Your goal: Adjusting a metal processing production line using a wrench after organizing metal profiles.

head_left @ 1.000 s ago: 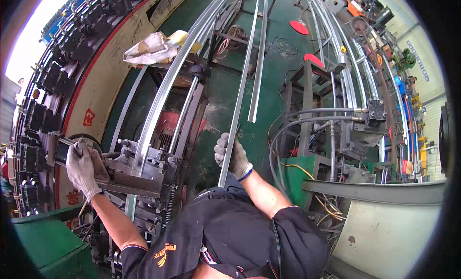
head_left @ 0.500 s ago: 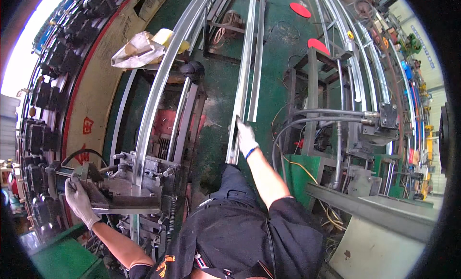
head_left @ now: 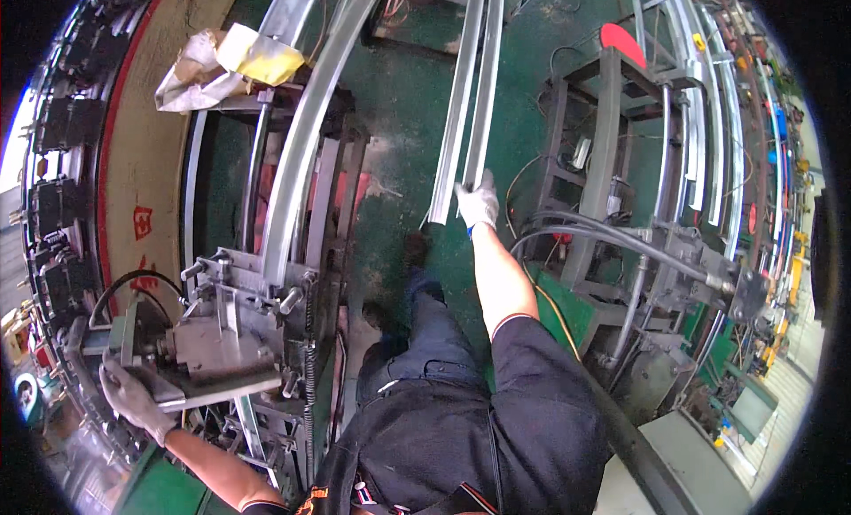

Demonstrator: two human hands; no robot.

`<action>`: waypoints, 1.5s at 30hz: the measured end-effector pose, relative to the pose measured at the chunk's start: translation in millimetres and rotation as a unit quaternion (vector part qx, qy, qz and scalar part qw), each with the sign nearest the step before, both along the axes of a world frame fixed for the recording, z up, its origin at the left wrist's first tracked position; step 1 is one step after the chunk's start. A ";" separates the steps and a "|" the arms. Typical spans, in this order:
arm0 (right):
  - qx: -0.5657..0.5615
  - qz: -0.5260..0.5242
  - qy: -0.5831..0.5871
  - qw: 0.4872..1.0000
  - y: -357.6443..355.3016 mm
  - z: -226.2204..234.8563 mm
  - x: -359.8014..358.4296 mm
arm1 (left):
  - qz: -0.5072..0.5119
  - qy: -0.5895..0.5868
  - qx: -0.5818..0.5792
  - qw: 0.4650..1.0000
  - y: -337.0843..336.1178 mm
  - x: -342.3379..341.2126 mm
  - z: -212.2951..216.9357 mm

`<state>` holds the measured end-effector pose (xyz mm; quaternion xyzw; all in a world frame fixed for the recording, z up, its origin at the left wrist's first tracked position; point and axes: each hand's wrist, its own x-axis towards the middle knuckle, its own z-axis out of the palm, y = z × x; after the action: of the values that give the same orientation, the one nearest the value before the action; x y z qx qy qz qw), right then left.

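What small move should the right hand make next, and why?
Probably ease the right hand back toward the body: it is by the near end of the right metal strip, which runs beside the left metal strip, while the left hand is at the metal fixture.

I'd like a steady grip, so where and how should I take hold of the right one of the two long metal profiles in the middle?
Probably grip the right profile by its near end, from its right side, where your right hand is. It's long and narrow, running away from you, so that end is closest; the left profile lies close along its other side.
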<state>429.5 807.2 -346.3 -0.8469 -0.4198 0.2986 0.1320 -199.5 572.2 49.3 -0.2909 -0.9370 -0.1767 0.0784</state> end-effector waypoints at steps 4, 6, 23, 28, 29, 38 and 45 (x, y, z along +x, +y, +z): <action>-0.029 0.041 -0.006 0.999 20.7 -29.0 -5.0 | 0.047 -0.064 0.005 0.997 -71.6 -16.7 15.4; -0.054 0.053 0.008 0.997 29.8 -33.3 -9.9 | 0.067 -0.054 -0.007 0.996 -120.3 -32.7 15.2; -0.024 0.023 0.016 0.999 -45.4 -48.5 -83.5 | 0.120 -0.049 0.012 0.991 -134.7 -28.8 13.0; 0.062 0.087 -0.091 0.990 -44.5 -31.0 -109.2 | 0.097 0.010 0.046 0.994 -105.0 -1.6 10.5; 0.085 0.117 -0.120 0.982 -37.8 -22.3 -114.0 | 0.100 0.012 0.063 0.993 -111.9 -11.1 8.5; -0.052 0.158 -0.080 0.983 18.7 -29.0 -163.6 | -0.064 0.038 0.027 0.997 -221.6 -91.5 -6.1; -0.003 0.135 -0.098 0.986 45.7 -53.7 -161.6 | -0.002 -0.092 0.144 0.985 -190.5 -67.4 -18.1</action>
<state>267.8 852.9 -400.0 -0.8078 -0.5404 0.2306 0.0463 -266.9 381.8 31.2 -0.2607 -0.9044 -0.3361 0.0324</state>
